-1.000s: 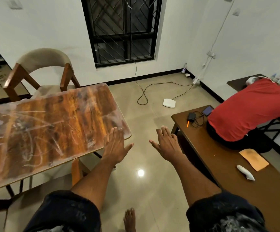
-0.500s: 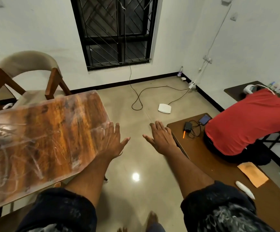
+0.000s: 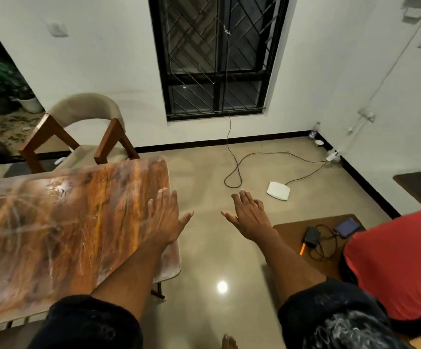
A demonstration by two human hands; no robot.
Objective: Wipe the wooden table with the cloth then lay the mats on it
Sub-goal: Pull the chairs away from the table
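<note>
You had both hands out flat, palms down, holding nothing. Left hand (image 3: 165, 219) was over the right end of the wooden table (image 3: 61, 230), fingers straight & spread; can't tell if it touched the top or hovered just above. Right hand (image 3: 248, 216) hung over bare floor (image 3: 204, 248) betw. the table and the brown bench (image 3: 295, 238), fingers loosely apart, also empty. Table top looked streaked w/ whitish smears, so wiping seemed not yet done, imo. No cloth or mats in view, so you prob. needed to fetch the cloth first, which fits the empty hands. Chair (image 3: 83, 137) sat tucked at the far side. Someone in a red shirt (image 3: 393, 263) leaned over the bench beside a phone (image 3: 348, 227) & charger (image 3: 312, 236), well clear of yr reach.
</note>
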